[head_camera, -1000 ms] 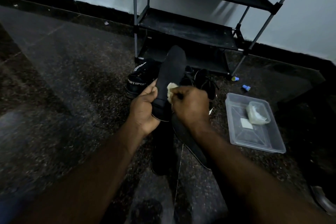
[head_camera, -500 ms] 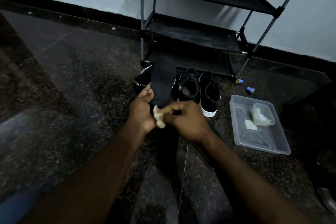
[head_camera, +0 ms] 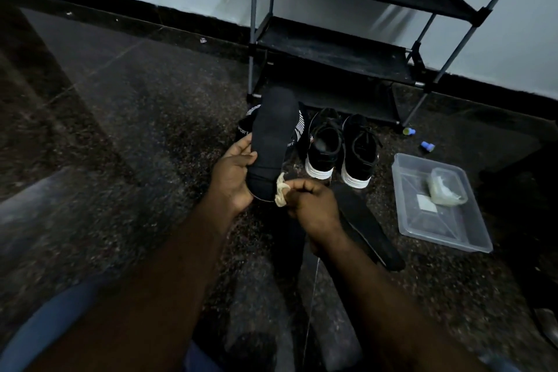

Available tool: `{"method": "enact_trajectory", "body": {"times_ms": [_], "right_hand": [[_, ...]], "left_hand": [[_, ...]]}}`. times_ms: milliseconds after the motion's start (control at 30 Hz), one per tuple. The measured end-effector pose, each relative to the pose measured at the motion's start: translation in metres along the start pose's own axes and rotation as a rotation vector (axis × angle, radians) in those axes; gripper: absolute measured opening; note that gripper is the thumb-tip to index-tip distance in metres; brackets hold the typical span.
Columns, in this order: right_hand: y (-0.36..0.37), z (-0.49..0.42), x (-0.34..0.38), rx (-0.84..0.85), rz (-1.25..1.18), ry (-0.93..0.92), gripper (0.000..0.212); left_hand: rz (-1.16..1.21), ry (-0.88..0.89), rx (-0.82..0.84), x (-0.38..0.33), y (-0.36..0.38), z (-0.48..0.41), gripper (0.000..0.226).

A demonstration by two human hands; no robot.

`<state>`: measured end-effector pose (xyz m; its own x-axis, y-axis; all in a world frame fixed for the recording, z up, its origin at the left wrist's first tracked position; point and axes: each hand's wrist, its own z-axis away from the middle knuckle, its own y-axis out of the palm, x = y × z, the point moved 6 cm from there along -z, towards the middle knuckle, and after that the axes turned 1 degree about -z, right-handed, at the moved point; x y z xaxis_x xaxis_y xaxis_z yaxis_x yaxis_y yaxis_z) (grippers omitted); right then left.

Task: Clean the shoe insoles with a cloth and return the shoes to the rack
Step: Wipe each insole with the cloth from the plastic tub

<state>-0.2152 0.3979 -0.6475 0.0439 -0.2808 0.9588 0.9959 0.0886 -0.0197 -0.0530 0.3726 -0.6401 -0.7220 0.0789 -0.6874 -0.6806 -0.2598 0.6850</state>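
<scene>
Before the rack (head_camera: 332, 48), left hand (head_camera: 232, 178) grips the insole (head_camera: 271, 136); right hand (head_camera: 314, 208) pinches the cloth (head_camera: 280, 192). Wipe heel to toe firmly.

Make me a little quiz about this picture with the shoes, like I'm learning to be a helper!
1. True or false: the white-soled shoes stand on the rack.
2. What does the right hand pinch? A a brush; B a pale cloth; C a shoelace.
3. Fill the gap: the left hand holds a black ____.
Key: 1 false, they stand on the floor in front of it; 2 B; 3 insole.
</scene>
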Motion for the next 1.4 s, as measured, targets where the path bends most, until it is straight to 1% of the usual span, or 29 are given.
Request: {"method": "enact_trajectory", "body": {"times_ms": [67, 133, 167, 233, 300, 433, 467, 533, 600, 667, 700, 767, 833, 900, 967, 1033, 1067, 1133, 1300, 1400], "right_hand": [[0.011, 0.001, -0.009, 0.019, -0.010, 0.044, 0.014], [0.020, 0.002, -0.017, 0.013, 0.013, 0.061, 0.008], [0.024, 0.001, -0.021, 0.011, 0.040, 0.059, 0.004], [0.028, 0.002, -0.027, -0.003, 0.108, 0.067, 0.004], [0.030, 0.004, -0.037, -0.010, 0.147, 0.083, 0.011], [0.032, 0.010, -0.062, 0.012, 0.215, 0.178, 0.014], [0.030, 0.011, -0.066, 0.012, 0.254, 0.185, 0.016], [0.025, 0.012, -0.072, 0.006, 0.317, 0.179, 0.020], [0.021, 0.012, -0.075, 0.002, 0.335, 0.157, 0.021], [0.019, 0.014, -0.074, -0.008, 0.345, 0.148, 0.022], [0.017, 0.012, -0.076, -0.013, 0.376, 0.145, 0.024], [0.012, 0.010, -0.074, -0.008, 0.547, 0.114, 0.025], [0.006, 0.011, -0.067, -0.018, 0.759, 0.041, 0.022], [0.003, 0.011, -0.061, -0.022, 0.915, -0.055, 0.020], [0.005, 0.010, -0.059, -0.002, 1.021, -0.137, 0.023], [0.007, 0.007, -0.062, 0.044, 1.100, -0.175, 0.023], [0.008, 0.006, -0.067, 0.083, 1.141, -0.163, 0.023], [0.011, 0.005, -0.074, 0.152, 1.203, -0.120, 0.026], [0.018, 0.004, -0.086, 0.117, 1.193, -0.117, 0.040], [0.021, 0.001, -0.083, 0.081, 1.180, -0.143, 0.038]], "left_hand": [[-0.005, -0.016, -0.024, -0.002, -0.004, 0.003, 0.046], [-0.058, -0.042, -0.078, 0.000, -0.012, 0.002, 0.044], [-0.117, -0.054, -0.122, 0.001, -0.019, 0.001, 0.044], [-0.286, -0.066, -0.206, 0.003, -0.036, -0.001, 0.040], [-0.490, -0.082, -0.291, 0.007, -0.052, 0.001, 0.030], [-0.769, -0.200, -0.391, 0.013, -0.072, 0.010, 0.023], [-0.815, -0.251, -0.408, 0.015, -0.077, 0.013, 0.018], [-0.824, -0.362, -0.428, 0.020, -0.084, 0.020, 0.010], [-0.853, -0.431, -0.437, 0.025, -0.091, 0.024, 0.010], [-0.937, -0.467, -0.435, 0.031, -0.100, 0.024, 0.008], [-1.002, -0.485, -0.441, 0.033, -0.105, 0.024, 0.012], [-1.174, -0.493, -0.447, 0.036, -0.113, 0.020, 0.027], [-1.527, -0.446, -0.423, 0.030, -0.110, 0.019, 0.038], [-1.871, -0.375, -0.336, 0.026, -0.096, 0.021, 0.060], [-2.019, -0.316, -0.225, 0.029, -0.086, 0.021, 0.077], [-2.122, -0.299, -0.074, 0.039, -0.084, 0.018, 0.082], [-2.174, -0.300, -0.001, 0.044, -0.083, 0.018, 0.081], [-2.229, -0.351, 0.071, 0.051, -0.085, 0.017, 0.075], [-2.223, -0.375, 0.059, 0.053, -0.086, 0.011, 0.074], [-2.214, -0.380, 0.054, 0.052, -0.086, 0.010, 0.077]]}}
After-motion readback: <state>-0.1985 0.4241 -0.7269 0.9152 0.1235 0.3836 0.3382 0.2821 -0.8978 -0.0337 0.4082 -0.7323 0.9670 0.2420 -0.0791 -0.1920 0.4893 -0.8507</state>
